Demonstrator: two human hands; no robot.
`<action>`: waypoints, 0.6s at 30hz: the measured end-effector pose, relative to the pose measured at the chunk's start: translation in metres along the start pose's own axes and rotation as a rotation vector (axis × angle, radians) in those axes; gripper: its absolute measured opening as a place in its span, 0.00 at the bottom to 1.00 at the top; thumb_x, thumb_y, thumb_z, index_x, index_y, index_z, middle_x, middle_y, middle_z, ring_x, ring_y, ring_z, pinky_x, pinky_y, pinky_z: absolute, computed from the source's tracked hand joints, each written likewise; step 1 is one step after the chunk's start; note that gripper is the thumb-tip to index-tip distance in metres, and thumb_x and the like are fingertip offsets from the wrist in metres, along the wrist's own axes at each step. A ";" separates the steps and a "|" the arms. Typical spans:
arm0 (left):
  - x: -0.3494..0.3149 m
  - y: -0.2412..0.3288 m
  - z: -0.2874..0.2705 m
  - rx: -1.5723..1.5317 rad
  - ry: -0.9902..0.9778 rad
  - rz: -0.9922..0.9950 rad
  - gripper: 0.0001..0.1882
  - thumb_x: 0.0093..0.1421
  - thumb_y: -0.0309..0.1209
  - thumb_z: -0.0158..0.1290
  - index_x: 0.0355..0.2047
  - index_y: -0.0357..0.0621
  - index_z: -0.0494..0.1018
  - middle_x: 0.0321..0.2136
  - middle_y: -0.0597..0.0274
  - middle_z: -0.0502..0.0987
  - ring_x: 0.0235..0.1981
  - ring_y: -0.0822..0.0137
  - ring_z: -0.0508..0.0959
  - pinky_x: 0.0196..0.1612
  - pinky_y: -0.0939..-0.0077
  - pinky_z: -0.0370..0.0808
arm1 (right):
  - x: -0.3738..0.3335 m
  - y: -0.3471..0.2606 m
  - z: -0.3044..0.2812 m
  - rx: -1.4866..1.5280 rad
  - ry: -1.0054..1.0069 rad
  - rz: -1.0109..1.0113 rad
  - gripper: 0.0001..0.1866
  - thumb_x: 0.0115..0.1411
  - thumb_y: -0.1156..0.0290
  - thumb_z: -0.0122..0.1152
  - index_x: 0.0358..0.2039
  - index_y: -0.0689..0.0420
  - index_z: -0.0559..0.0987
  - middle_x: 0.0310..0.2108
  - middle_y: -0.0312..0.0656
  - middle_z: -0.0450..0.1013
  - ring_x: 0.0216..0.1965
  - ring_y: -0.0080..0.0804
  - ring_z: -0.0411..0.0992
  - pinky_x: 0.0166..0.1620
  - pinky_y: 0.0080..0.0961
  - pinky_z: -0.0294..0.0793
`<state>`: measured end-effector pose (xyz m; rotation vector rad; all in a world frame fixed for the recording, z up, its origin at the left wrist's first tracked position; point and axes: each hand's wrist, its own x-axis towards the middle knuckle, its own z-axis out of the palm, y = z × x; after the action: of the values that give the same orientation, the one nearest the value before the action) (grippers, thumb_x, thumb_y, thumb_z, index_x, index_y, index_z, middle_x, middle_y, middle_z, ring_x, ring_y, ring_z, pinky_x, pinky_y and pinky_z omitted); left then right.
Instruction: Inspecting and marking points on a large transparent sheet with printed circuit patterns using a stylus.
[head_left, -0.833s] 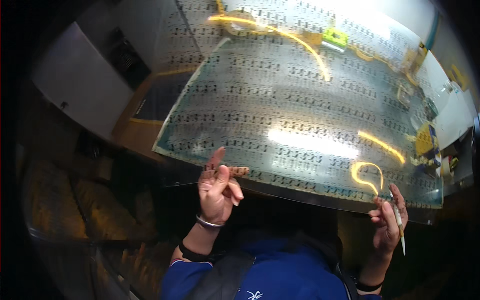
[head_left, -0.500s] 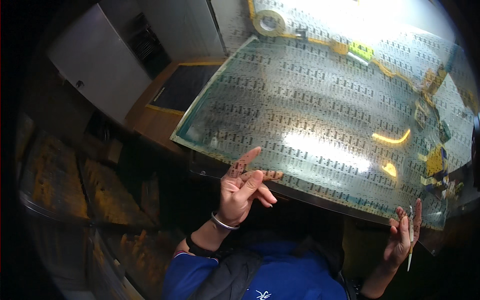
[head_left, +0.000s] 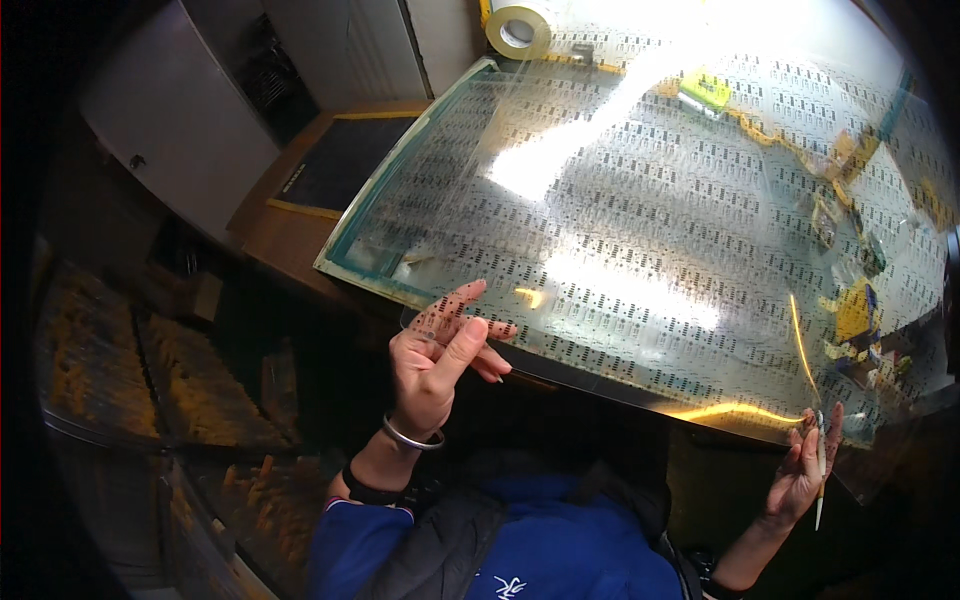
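Note:
A large clear film (head_left: 600,325), printed all over with rows of small black marks, spans the area in front of me. My left hand (head_left: 432,365) grips its near left edge, thumb on top and fingers beneath; the dark marks show across those fingers. At the near right corner, my right hand (head_left: 797,478) pinches the film too. A slim white pen-like tool (head_left: 821,455) is also in that hand, its kind unclear. Under the film lies a flat glassy panel with a pale, teal-lined border (head_left: 357,222). Bright glare hides part of the film.
A tape roll (head_left: 543,36) sits at the far edge near a yellow-green block (head_left: 706,90). Crumpled yellow scraps (head_left: 855,308) lie at the right. A dark, yellow-edged mat (head_left: 345,165) rests on a brown surface at the left. Racks (head_left: 180,380) stand lower left.
Both hands keep their grip. The film has shifted and tilted against the panel, its reflections moving and yellow streaks appearing near my right hand. The whole view has shifted slightly.

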<state>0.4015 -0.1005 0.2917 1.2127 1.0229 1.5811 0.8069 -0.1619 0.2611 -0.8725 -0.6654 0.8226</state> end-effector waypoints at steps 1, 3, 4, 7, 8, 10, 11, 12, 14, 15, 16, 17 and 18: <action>0.000 0.001 -0.004 0.013 0.007 0.002 0.20 0.64 0.29 0.47 0.54 0.33 0.65 0.31 0.47 0.80 0.21 0.69 0.79 0.21 0.83 0.75 | 0.000 0.001 -0.001 0.001 -0.011 0.000 0.29 0.64 0.79 0.47 0.64 0.54 0.55 0.46 0.54 0.72 0.38 0.31 0.77 0.34 0.14 0.82; 0.001 0.002 -0.010 0.039 0.011 0.020 0.19 0.64 0.29 0.46 0.54 0.33 0.66 0.30 0.48 0.80 0.21 0.69 0.79 0.22 0.83 0.75 | 0.000 0.003 -0.002 -0.002 -0.003 -0.003 0.28 0.64 0.79 0.47 0.64 0.55 0.55 0.46 0.53 0.72 0.40 0.30 0.76 0.36 0.14 0.82; 0.001 0.003 -0.013 0.052 0.009 0.036 0.19 0.64 0.29 0.46 0.53 0.33 0.66 0.30 0.48 0.80 0.21 0.69 0.79 0.22 0.83 0.75 | -0.001 0.003 -0.002 -0.005 0.015 -0.007 0.28 0.64 0.79 0.47 0.64 0.55 0.55 0.46 0.53 0.72 0.42 0.29 0.76 0.37 0.14 0.82; 0.003 0.004 -0.021 0.067 0.020 0.058 0.19 0.64 0.30 0.46 0.53 0.32 0.67 0.29 0.49 0.80 0.21 0.70 0.79 0.22 0.83 0.75 | 0.002 0.006 -0.015 -0.009 -0.023 0.007 0.27 0.65 0.78 0.44 0.64 0.53 0.54 0.50 0.53 0.69 0.48 0.30 0.73 0.41 0.17 0.81; 0.003 0.005 -0.024 0.068 0.027 0.061 0.19 0.65 0.30 0.45 0.53 0.32 0.67 0.29 0.49 0.80 0.21 0.70 0.79 0.22 0.83 0.75 | 0.003 0.007 -0.020 -0.008 -0.052 0.015 0.27 0.66 0.78 0.42 0.65 0.52 0.53 0.51 0.53 0.68 0.50 0.31 0.71 0.43 0.18 0.81; 0.003 0.004 -0.025 0.095 0.021 0.076 0.19 0.65 0.30 0.45 0.52 0.32 0.67 0.28 0.49 0.79 0.21 0.70 0.79 0.22 0.83 0.75 | 0.003 0.007 -0.020 -0.003 -0.047 0.006 0.27 0.66 0.78 0.42 0.65 0.52 0.54 0.51 0.53 0.68 0.51 0.31 0.71 0.43 0.18 0.81; 0.003 0.004 -0.024 0.108 0.017 0.083 0.19 0.65 0.30 0.45 0.52 0.31 0.67 0.28 0.49 0.79 0.21 0.70 0.79 0.22 0.83 0.75 | 0.003 0.008 -0.021 -0.001 -0.045 0.002 0.27 0.66 0.78 0.42 0.65 0.52 0.54 0.51 0.52 0.68 0.51 0.31 0.71 0.42 0.19 0.82; 0.004 0.004 -0.024 0.116 0.008 0.094 0.19 0.65 0.30 0.45 0.52 0.31 0.67 0.28 0.49 0.79 0.21 0.70 0.79 0.22 0.84 0.75 | 0.003 0.008 -0.021 0.004 -0.042 -0.007 0.27 0.66 0.79 0.42 0.65 0.52 0.54 0.51 0.52 0.68 0.52 0.31 0.70 0.43 0.19 0.82; 0.004 0.004 -0.023 0.132 -0.012 0.115 0.19 0.65 0.30 0.45 0.52 0.31 0.67 0.27 0.49 0.79 0.20 0.70 0.79 0.22 0.84 0.75 | 0.003 0.009 -0.021 0.014 -0.034 -0.025 0.27 0.66 0.79 0.42 0.65 0.52 0.54 0.51 0.53 0.68 0.52 0.31 0.70 0.43 0.19 0.82; 0.004 0.005 -0.024 0.134 -0.015 0.117 0.19 0.65 0.30 0.45 0.52 0.31 0.67 0.26 0.49 0.79 0.20 0.70 0.79 0.22 0.84 0.75 | 0.003 0.009 -0.023 0.018 -0.049 -0.017 0.27 0.66 0.79 0.42 0.65 0.52 0.54 0.51 0.53 0.68 0.52 0.32 0.70 0.43 0.19 0.81; 0.004 0.005 -0.024 0.135 -0.019 0.119 0.19 0.65 0.30 0.45 0.52 0.31 0.67 0.26 0.49 0.79 0.20 0.70 0.79 0.22 0.84 0.75 | 0.005 0.010 -0.027 0.022 -0.063 -0.010 0.27 0.66 0.79 0.42 0.65 0.52 0.54 0.52 0.53 0.67 0.52 0.32 0.70 0.43 0.19 0.81; 0.004 0.005 -0.025 0.136 -0.022 0.121 0.19 0.64 0.30 0.45 0.52 0.31 0.67 0.26 0.49 0.79 0.20 0.70 0.79 0.22 0.84 0.75 | 0.006 0.010 -0.029 0.025 -0.077 -0.003 0.27 0.66 0.79 0.41 0.65 0.52 0.54 0.52 0.53 0.67 0.52 0.32 0.70 0.43 0.20 0.81; 0.004 0.006 -0.024 0.137 -0.021 0.118 0.19 0.64 0.30 0.45 0.52 0.31 0.67 0.26 0.49 0.79 0.20 0.70 0.78 0.22 0.84 0.75 | 0.005 0.009 -0.028 0.027 -0.084 0.003 0.27 0.66 0.79 0.41 0.65 0.52 0.54 0.52 0.54 0.67 0.51 0.33 0.71 0.43 0.20 0.81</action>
<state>0.3761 -0.1009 0.2940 1.4028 1.0777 1.6053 0.8287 -0.1650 0.2408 -0.8180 -0.7248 0.8727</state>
